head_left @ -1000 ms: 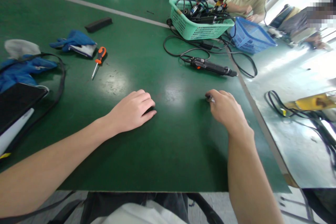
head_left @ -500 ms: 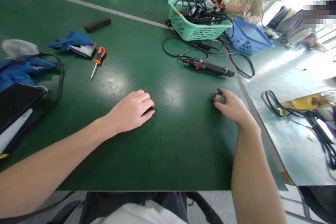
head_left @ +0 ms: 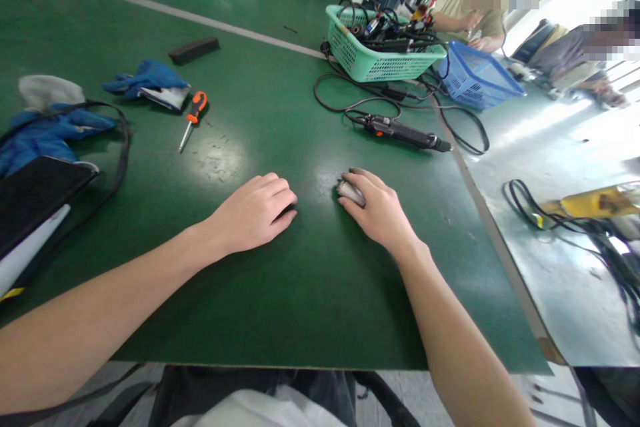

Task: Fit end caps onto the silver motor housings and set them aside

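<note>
Nearest the camera, both forearms reach out over the green table (head_left: 320, 293). The left hand (head_left: 253, 212) lies palm down on the mat with its fingers loosely curled; whether anything sits under it cannot be told, since only a dark shadow shows beneath the fingertips. Just beside it, a little apart, the right hand (head_left: 379, 210) is closed around a small grey part (head_left: 351, 192), pinched between thumb and fingers and resting low on the table; the part is mostly covered and blurred, so what it is stays unclear.

Off to the left edge lie a black case (head_left: 35, 197) with a black strap (head_left: 116, 167) looping around it, and blue cloth (head_left: 47, 137) behind that. Further in, an orange-handled screwdriver (head_left: 193, 119) rests on the mat, tip pointing toward the camera, just beside a blue glove (head_left: 147, 80). A black block (head_left: 194, 50) lies beyond the glove.

To the right of centre, past the right hand, a black electric screwdriver (head_left: 405, 133) lies on its side with its cable (head_left: 345, 97) curling back toward a green basket (head_left: 380, 57) full of tools and wires. A blue basket (head_left: 475, 73) stands just beside it. On the neighbouring grey table (head_left: 560, 147) a yellow tool (head_left: 590, 203) lies among black cords.

At the far side, two other people sit at work, one with hands near the blue basket.
</note>
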Demonstrator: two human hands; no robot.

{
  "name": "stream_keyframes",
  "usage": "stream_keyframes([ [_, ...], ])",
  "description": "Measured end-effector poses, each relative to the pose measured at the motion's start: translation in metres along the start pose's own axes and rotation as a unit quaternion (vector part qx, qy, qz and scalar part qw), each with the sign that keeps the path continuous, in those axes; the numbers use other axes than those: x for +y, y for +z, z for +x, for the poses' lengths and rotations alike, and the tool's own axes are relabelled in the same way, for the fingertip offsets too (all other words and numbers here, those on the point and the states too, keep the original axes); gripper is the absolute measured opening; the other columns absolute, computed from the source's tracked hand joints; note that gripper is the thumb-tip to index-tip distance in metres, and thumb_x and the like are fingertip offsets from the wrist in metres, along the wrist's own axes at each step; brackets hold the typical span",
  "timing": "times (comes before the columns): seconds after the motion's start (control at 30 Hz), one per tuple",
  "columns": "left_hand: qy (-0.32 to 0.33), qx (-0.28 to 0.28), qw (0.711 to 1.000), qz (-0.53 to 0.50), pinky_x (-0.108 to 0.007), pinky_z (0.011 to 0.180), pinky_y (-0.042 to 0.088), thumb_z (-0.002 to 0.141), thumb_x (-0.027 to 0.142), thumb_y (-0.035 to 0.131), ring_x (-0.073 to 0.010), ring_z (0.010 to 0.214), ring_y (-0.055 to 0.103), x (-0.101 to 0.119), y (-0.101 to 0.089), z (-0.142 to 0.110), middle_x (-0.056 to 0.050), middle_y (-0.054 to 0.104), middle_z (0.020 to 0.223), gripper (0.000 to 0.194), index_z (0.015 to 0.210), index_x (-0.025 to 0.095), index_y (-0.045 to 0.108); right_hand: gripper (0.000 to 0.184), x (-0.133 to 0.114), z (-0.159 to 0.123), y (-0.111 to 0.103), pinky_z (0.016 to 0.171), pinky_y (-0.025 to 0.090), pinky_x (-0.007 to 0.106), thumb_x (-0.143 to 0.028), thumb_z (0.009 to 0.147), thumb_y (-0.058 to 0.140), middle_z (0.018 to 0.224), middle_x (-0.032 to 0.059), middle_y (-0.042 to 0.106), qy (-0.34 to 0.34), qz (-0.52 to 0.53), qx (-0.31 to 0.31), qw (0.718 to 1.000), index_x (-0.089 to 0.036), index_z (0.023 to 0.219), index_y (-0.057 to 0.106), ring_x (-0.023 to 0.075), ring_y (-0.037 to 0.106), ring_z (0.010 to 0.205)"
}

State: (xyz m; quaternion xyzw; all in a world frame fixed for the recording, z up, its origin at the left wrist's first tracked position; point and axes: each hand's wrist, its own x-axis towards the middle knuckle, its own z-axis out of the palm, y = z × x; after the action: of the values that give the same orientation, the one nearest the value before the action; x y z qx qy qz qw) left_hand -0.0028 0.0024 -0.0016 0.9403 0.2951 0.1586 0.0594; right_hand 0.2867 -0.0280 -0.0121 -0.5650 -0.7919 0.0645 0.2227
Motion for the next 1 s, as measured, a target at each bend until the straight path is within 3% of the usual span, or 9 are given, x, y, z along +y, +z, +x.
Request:
stream_keyframes([
  [0.13, -0.017, 0.02, 1.0, -0.007, -0.04, 0.087, 0.05, 0.101, 0.026, 0.053, -0.0241, 0.094, 0.059, 0.003, -0.002, 0.0, -0.009, 0.065, 0.1, 0.017, 0.105, 0.014, 0.064, 0.043, -0.033, 0.004, 0.013, 0.12, 0.046, 0.052, -0.035, 0.101, 0.062, 0.153, 0.0149, 0.056, -0.072, 0.053, -0.032, 0.996, -0.023, 0.143, 0.059, 0.0309, 0.054, 0.142],
  [0.27, -0.012, 0.022, 1.0, -0.011, -0.043, 0.088, 0.052, 0.102, 0.029, 0.053, -0.0261, 0.097, 0.059, 0.004, -0.002, -0.001, -0.011, 0.063, 0.105, 0.021, 0.112, 0.013, 0.062, 0.046, -0.044, 0.004, 0.014, 0.122, 0.044, 0.052, -0.033, 0.102, 0.06, 0.155, 0.0157, 0.053, -0.1, 0.074, -0.057, 0.991, -0.023, 0.147, 0.055, 0.0303, 0.049, 0.147],
  [0.6, 0.057, -0.009, 0.998, -0.025, -0.052, 0.111, 0.049, 0.102, 0.029, 0.056, -0.0335, 0.135, 0.052, 0.007, -0.004, -0.002, -0.018, 0.049, 0.148, 0.046, 0.146, 0.018, 0.054, 0.057, -0.04, 0.004, 0.007, 0.124, 0.042, 0.049, -0.017, 0.093, 0.057, 0.159, 0.0171, 0.049, -0.098, 0.117, -0.067, 0.986, -0.018, 0.15, 0.053, 0.0287, 0.047, 0.15],
  [0.77, 0.057, -0.02, 0.998, -0.01, -0.054, 0.111, 0.051, 0.103, 0.027, 0.054, -0.0342, 0.136, 0.054, 0.009, -0.006, -0.002, -0.018, 0.051, 0.152, 0.046, 0.147, 0.018, 0.055, 0.051, -0.034, 0.004, -0.005, 0.126, 0.038, 0.051, -0.013, 0.098, 0.041, 0.155, 0.0163, 0.054, -0.094, 0.118, -0.078, 0.985, -0.015, 0.146, 0.058, 0.0279, 0.046, 0.15],
  [1.0, 0.066, -0.013, 0.998, -0.019, -0.053, 0.112, 0.051, 0.102, 0.022, 0.054, -0.0321, 0.137, 0.055, 0.008, -0.005, -0.002, -0.015, 0.055, 0.154, 0.043, 0.144, 0.019, 0.057, 0.03, -0.018, 0.005, -0.008, 0.102, 0.054, 0.046, -0.026, 0.105, 0.046, 0.123, 0.0111, 0.074, 0.003, 0.052, -0.004, 0.999, -0.022, 0.127, 0.067, 0.0289, 0.068, 0.116],
])
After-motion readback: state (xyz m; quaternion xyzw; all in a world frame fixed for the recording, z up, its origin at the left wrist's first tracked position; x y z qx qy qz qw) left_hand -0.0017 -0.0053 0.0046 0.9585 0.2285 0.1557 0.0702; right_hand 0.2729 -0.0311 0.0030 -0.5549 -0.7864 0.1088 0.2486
